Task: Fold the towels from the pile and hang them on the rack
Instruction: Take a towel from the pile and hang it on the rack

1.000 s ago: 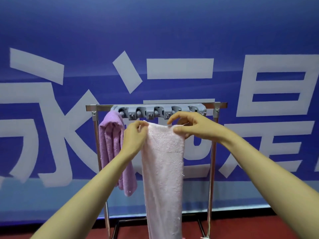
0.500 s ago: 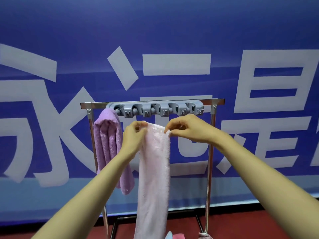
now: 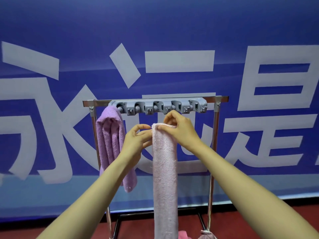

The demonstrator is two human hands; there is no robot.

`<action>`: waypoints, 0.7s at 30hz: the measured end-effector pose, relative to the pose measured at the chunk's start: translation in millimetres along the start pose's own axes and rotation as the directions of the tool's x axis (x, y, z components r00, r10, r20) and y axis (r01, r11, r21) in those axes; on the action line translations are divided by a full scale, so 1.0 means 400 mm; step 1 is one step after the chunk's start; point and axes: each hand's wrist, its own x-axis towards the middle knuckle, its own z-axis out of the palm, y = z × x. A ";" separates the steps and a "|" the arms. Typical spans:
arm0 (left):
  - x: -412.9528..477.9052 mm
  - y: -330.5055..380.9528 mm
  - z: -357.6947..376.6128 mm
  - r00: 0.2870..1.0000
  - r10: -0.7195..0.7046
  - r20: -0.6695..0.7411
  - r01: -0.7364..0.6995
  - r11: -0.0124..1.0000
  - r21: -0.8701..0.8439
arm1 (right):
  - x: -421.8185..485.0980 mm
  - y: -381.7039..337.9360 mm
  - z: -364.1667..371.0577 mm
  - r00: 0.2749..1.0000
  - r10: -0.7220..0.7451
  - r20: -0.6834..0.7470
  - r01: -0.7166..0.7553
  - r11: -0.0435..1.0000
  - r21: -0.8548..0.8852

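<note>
Holding the pink towel (image 3: 164,169) under the rack (image 3: 219,99)
My right hand (image 3: 179,130) pinches its top edge below the grey hooks (image 3: 158,107) at 12 o'clock. My left hand (image 3: 136,140) curls at its 9 o'clock corner, grip unclear. I'd hold the fold level and seat it squarely, clear of the purple towel (image 3: 112,138) at 9 o'clock. The pink towel's bottom end is cut off, and the hooks' catches are hard to read.

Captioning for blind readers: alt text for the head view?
The left hand and right hand pinch the top of a folded pale pink terry towel just below the grey plastic clip strip of a metal rack; a purple terry towel hangs at its left end.
</note>
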 end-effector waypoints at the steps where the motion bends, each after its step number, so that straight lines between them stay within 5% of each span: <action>1: 0.000 -0.004 -0.001 1.000 0.000 -0.002 0.000 1.000 -0.012 | -0.003 0.001 0.003 1.000 0.000 -0.014 0.000 1.000 -0.011; 14: 0.017 -0.024 -0.005 0.998 0.054 -0.037 -0.056 0.997 -0.050 | -0.035 0.024 -0.041 0.999 -0.016 0.045 0.019 0.997 -0.069; 21: 0.013 -0.045 0.003 0.995 0.099 -0.009 -0.098 0.993 0.066 | -0.042 0.035 -0.089 0.999 0.021 0.045 -0.024 0.998 0.063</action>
